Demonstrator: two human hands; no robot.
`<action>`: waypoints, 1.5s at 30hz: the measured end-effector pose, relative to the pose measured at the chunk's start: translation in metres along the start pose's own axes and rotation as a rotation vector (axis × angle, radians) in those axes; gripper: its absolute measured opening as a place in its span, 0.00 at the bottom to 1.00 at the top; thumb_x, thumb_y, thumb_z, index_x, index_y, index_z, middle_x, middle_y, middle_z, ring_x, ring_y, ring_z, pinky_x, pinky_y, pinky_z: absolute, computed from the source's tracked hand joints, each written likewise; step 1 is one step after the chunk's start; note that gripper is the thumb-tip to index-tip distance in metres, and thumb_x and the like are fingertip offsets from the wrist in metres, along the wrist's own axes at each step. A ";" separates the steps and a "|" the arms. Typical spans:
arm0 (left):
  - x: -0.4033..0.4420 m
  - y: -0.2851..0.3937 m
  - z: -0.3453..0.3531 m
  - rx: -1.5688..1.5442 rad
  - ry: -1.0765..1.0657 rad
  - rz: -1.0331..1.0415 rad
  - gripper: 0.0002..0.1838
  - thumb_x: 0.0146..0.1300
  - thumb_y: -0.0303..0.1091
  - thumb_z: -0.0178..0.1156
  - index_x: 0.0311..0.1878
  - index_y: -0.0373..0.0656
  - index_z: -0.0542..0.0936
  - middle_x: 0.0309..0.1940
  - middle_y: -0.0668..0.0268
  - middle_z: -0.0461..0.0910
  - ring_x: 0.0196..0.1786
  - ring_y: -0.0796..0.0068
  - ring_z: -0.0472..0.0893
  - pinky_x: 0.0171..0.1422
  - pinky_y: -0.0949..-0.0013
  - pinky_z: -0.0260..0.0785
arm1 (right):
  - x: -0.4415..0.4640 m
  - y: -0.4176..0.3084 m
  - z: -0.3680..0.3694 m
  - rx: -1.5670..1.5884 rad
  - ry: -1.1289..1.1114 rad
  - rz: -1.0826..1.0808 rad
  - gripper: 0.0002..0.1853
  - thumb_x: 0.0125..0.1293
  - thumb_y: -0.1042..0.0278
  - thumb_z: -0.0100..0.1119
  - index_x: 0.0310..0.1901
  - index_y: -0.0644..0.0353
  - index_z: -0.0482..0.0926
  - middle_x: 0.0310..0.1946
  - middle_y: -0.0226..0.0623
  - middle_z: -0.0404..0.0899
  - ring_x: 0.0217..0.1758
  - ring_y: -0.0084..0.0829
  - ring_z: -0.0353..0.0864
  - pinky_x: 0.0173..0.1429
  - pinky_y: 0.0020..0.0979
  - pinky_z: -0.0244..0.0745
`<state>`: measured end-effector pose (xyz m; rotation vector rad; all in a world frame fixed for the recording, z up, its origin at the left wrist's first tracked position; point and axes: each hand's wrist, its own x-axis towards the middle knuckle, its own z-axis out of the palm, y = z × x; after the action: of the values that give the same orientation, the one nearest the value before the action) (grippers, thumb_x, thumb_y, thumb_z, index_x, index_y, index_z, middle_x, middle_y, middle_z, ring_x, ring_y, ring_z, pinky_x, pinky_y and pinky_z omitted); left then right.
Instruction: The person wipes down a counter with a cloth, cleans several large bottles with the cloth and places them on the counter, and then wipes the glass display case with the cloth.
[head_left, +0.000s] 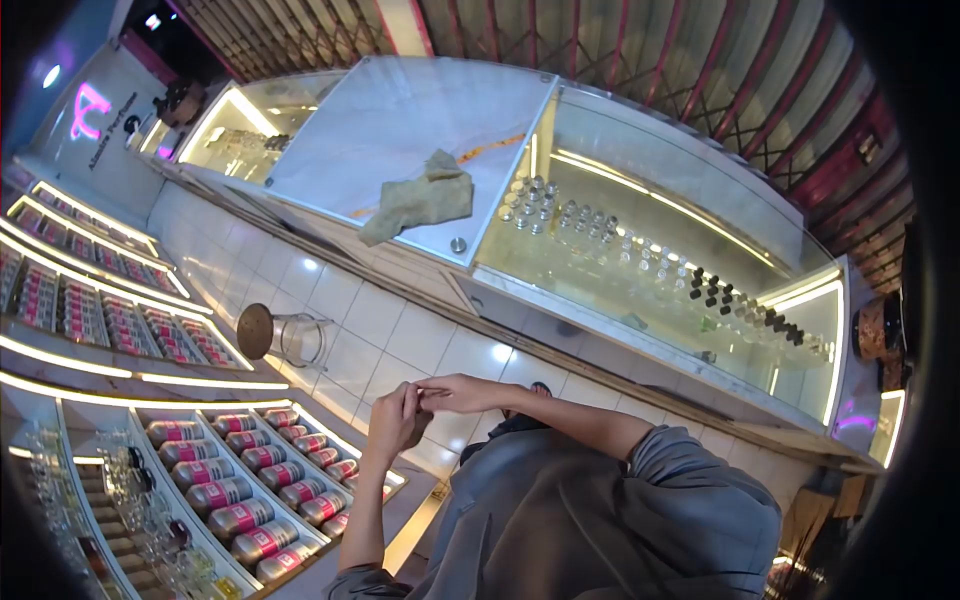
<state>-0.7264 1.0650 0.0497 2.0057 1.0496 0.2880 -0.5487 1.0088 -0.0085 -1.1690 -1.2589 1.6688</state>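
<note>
My left hand and my right hand meet in front of my body, over the tiled floor. The fingers of both are closed and pressed against each other. Anything they may hold between them is hidden or too small to name. Just left of my hands, the shelf carries rows of silver bottles with pink labels. Across the aisle a crumpled grey-green cloth lies on the white marble-patterned counter top, out of reach of either hand.
A round stool stands in the aisle between shelves and counter. The lit glass display case on the right holds several small bottles. Glass bottles fill the lower left shelves. A folding metal shutter runs behind the counter.
</note>
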 end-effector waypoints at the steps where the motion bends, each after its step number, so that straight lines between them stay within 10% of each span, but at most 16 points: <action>1: 0.001 0.003 0.000 -0.039 0.021 -0.026 0.11 0.71 0.34 0.54 0.38 0.36 0.79 0.26 0.54 0.82 0.27 0.57 0.78 0.36 0.59 0.71 | -0.006 -0.013 -0.002 -0.102 -0.010 -0.044 0.10 0.72 0.67 0.54 0.46 0.61 0.83 0.46 0.38 0.81 0.48 0.40 0.79 0.55 0.35 0.73; 13: 0.055 0.041 -0.049 -0.218 -0.046 0.072 0.07 0.65 0.31 0.65 0.41 0.40 0.79 0.30 0.63 0.80 0.30 0.67 0.75 0.39 0.69 0.69 | -0.013 -0.097 -0.060 -0.549 0.228 -0.474 0.11 0.73 0.64 0.57 0.46 0.61 0.84 0.43 0.37 0.82 0.40 0.32 0.78 0.45 0.33 0.72; 24: 0.121 -0.013 -0.126 -0.116 0.044 0.539 0.12 0.53 0.21 0.61 0.42 0.38 0.81 0.38 0.61 0.82 0.41 0.68 0.77 0.49 0.68 0.70 | 0.045 -0.189 -0.028 -0.341 0.308 -0.141 0.10 0.73 0.64 0.58 0.44 0.62 0.84 0.25 0.29 0.78 0.27 0.24 0.68 0.35 0.26 0.65; 45: 0.261 -0.125 -0.374 -0.432 -0.173 0.197 0.10 0.64 0.20 0.59 0.47 0.35 0.84 0.37 0.67 0.85 0.38 0.80 0.80 0.44 0.77 0.70 | 0.210 -0.291 -0.043 -0.378 0.998 -0.042 0.12 0.67 0.61 0.66 0.39 0.63 0.85 0.28 0.24 0.78 0.31 0.16 0.67 0.36 0.19 0.63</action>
<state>-0.8341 1.5149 0.1457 1.7047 0.6185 0.4009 -0.5668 1.2886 0.2193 -1.8453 -0.9125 0.6029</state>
